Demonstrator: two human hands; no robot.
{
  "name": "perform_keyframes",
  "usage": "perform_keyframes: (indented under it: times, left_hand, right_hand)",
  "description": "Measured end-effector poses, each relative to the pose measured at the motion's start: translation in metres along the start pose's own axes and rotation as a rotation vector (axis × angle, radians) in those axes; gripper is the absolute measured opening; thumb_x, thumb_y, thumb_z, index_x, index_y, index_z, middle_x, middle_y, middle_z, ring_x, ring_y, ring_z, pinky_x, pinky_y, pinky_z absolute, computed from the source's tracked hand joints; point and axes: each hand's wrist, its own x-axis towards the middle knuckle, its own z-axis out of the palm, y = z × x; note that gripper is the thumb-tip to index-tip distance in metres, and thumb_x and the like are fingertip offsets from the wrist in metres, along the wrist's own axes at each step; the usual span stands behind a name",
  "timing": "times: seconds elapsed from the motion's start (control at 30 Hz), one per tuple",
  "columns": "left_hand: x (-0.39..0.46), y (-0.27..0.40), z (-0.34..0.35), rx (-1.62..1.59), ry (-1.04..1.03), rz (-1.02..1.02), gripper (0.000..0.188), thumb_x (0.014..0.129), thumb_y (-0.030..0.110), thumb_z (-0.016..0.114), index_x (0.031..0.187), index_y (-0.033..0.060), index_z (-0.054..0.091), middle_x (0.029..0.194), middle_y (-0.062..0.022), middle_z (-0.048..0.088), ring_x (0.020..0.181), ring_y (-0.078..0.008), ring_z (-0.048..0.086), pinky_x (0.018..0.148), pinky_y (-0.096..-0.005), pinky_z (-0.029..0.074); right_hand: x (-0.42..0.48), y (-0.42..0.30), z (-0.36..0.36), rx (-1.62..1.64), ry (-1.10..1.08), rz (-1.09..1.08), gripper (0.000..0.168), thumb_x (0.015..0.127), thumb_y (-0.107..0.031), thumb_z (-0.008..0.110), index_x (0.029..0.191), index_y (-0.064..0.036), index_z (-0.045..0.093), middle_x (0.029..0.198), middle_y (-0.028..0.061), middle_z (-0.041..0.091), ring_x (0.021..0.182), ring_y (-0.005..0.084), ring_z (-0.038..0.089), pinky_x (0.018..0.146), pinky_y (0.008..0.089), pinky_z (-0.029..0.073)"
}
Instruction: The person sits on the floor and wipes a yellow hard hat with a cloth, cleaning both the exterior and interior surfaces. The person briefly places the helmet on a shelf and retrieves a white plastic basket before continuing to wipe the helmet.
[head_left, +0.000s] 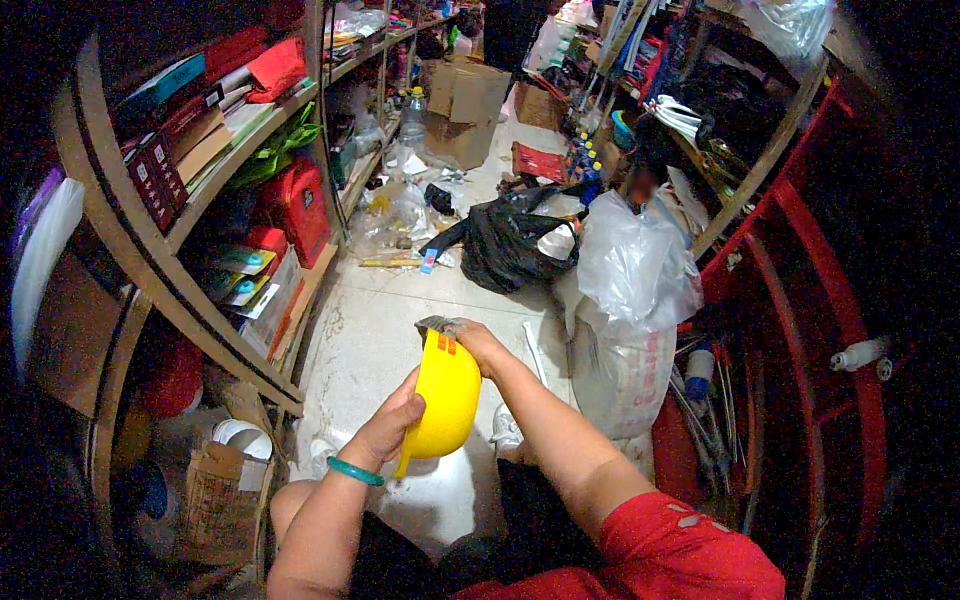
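Note:
Between my hands a yellow safety helmet (450, 405) is tipped on its side over the floor. My left hand (391, 421) grips its near left edge, thumb on the shell and fingers hidden behind it. At the far end, my right hand (480, 346) presses a grey cloth (439, 324) against the helmet's edge, close to orange markings on the shell. The inside of the helmet faces left and is mostly out of sight. A green bangle (355, 472) circles my left wrist.
Shelves with boxes and a red case (300, 210) line the left. A black plastic bag (510, 247) lies ahead, beside a full sack (626, 375) topped by a clear plastic bag (630, 255). Plastic litter (405, 210) and a cardboard box (465, 105) lie farther along the aisle.

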Motion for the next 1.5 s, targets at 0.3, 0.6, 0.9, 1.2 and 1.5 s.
perform_keyframes:
  times: [0.3, 0.6, 0.9, 1.2, 1.5]
  left_hand:
    - [0.018, -0.020, -0.030, -0.323, 0.307, -0.093, 0.045, 0.095, 0.040, 0.038, 0.120, 0.0030, 0.043, 0.110, -0.0118, 0.056, 0.100, -0.0209, 0.056, 0.086, -0.0334, 0.046]
    - [0.022, -0.017, -0.029, 0.155, 0.548, -0.022, 0.023, 0.093, 0.018, 0.043, 0.108, 0.0022, 0.051, 0.101, -0.0076, 0.058, 0.092, -0.0160, 0.057, 0.083, -0.0301, 0.045]
    - [0.010, -0.008, -0.045, 0.163, 0.660, 0.093, 0.025, 0.095, 0.021, 0.041, 0.101, 0.0008, 0.054, 0.094, -0.0067, 0.059, 0.083, -0.0143, 0.059, 0.074, -0.0279, 0.048]
    - [0.007, 0.004, -0.046, 0.283, 0.742, 0.214, 0.023, 0.096, 0.019, 0.040, 0.100, 0.0002, 0.054, 0.087, -0.0052, 0.060, 0.075, -0.0105, 0.059, 0.068, -0.0247, 0.048]
    - [0.009, 0.004, -0.048, 0.217, 0.821, 0.251, 0.024, 0.095, 0.019, 0.041, 0.100, 0.0000, 0.054, 0.086, -0.0053, 0.060, 0.073, -0.0104, 0.058, 0.067, -0.0246, 0.048]
  right_hand:
    - [-0.024, -0.007, 0.035, -0.404, -0.058, -0.158, 0.031, 0.084, -0.013, 0.050, 0.113, -0.004, 0.057, 0.094, 0.0114, 0.063, 0.083, 0.0188, 0.059, 0.075, 0.0290, 0.047]
    - [-0.035, -0.004, 0.039, -0.784, 0.037, -0.794, 0.036, 0.076, -0.010, 0.056, 0.111, -0.008, 0.058, 0.115, 0.0148, 0.056, 0.108, 0.0315, 0.052, 0.094, 0.0369, 0.040]
    - [-0.038, -0.013, 0.049, -0.865, -0.003, -0.925, 0.030, 0.073, -0.002, 0.059, 0.103, -0.003, 0.061, 0.107, 0.0127, 0.060, 0.100, 0.0276, 0.056, 0.089, 0.0342, 0.042]
    - [-0.047, -0.011, 0.061, -0.863, 0.120, -0.933, 0.030, 0.073, -0.003, 0.060, 0.103, -0.003, 0.061, 0.108, 0.0131, 0.058, 0.102, 0.0291, 0.054, 0.089, 0.0351, 0.042]
    - [-0.035, -0.011, 0.049, -0.793, 0.214, -0.845, 0.029, 0.074, -0.003, 0.059, 0.102, -0.001, 0.060, 0.107, 0.0142, 0.058, 0.103, 0.0291, 0.054, 0.090, 0.0344, 0.041]
